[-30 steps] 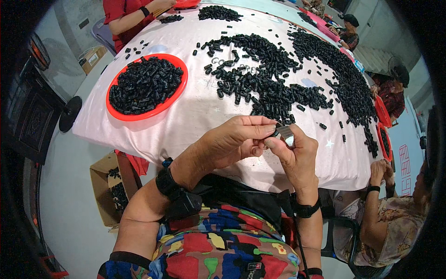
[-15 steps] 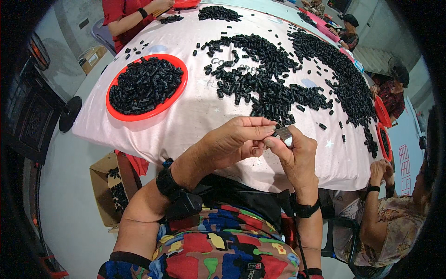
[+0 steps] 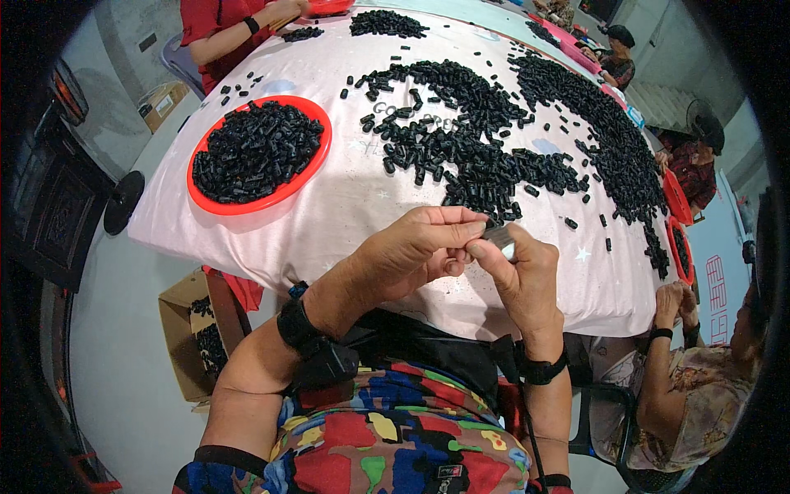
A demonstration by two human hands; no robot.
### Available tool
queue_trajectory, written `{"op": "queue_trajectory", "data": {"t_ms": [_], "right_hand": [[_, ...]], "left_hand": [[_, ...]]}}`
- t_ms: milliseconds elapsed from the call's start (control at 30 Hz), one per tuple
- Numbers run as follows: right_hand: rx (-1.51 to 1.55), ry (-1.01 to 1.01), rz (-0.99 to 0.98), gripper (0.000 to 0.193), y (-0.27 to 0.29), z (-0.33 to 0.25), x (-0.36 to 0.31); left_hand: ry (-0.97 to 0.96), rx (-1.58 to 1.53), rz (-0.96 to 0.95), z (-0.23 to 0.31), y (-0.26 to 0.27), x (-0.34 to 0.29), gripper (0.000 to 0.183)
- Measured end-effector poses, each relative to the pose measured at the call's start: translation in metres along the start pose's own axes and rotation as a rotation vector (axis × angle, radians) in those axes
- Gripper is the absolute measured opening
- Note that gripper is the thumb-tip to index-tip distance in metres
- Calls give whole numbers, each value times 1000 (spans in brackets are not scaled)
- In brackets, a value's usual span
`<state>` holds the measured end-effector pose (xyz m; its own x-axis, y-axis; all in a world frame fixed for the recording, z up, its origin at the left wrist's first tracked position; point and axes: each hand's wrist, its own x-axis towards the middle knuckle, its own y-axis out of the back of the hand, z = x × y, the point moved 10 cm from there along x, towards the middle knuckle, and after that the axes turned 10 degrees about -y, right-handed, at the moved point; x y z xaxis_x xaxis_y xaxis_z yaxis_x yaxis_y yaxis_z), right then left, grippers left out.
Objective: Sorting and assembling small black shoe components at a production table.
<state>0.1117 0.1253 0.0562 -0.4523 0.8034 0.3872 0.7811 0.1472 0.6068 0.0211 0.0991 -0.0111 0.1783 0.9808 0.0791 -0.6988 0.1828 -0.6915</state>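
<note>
Both hands meet above the near edge of the cloth-covered table. My left hand [image 3: 420,247] is closed, thumb and forefinger pinching a small black plastic part [image 3: 493,222] that is mostly hidden by the fingers. Against it, my right hand [image 3: 527,276] grips a flat, shiny metal piece [image 3: 500,240] between thumb and curled fingers; whether it is a blade I cannot make out. Just beyond the fingertips lies a large heap of similar short black parts [image 3: 473,156]. To the left, a red basin [image 3: 327,156] is filled with more of them.
Another black heap [image 3: 621,156] runs along the table's right side. A cardboard box [image 3: 183,346] with black parts stands on the floor at left. Co-workers sit around the table; one person's hands [image 3: 675,303] are close on the right. Loose parts dot the pale cloth [image 3: 329,239].
The metal piece has tilted slightly in my right hand, and less of the black part shows between the fingers. Both hands stay in nearly the same place.
</note>
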Motion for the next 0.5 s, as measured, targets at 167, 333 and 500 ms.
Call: {"op": "queue_trajectory", "data": {"t_ms": [167,333,500], "right_hand": [[-23,-6,-20,33,0,-3,-1],[38,12,43,35,3,3,0],[4,-26,7,36,1,4,0]], "left_hand": [[5,-7,7,2,-3,-2,29],[20,-22,-32,0,-5,-1,28],[27,-4,11,-2,0,-1,29]]}}
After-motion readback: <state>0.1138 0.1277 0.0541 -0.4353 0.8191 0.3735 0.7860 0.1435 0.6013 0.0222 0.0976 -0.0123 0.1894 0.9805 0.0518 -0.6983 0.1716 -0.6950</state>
